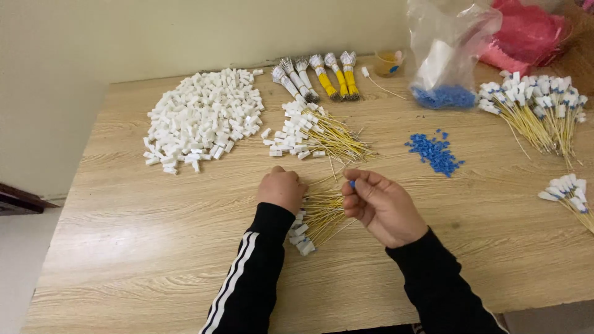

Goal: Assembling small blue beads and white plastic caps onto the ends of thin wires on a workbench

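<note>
A light wood-grain table (154, 247) fills the view, its near edge running along the bottom. Behind it, a plain cream wall (185, 31) rises, evenly lit, with soft shadows only. Down on the left there's a pale floor (15, 272), and a dark brown piece of furniture (15, 201) pokes in at the edge.

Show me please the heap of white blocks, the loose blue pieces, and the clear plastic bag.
heap of white blocks (201, 120), head view, middle of the heap
loose blue pieces (435, 152), head view, centre of the scatter
clear plastic bag (448, 43), head view, its wrinkled front wall
</note>
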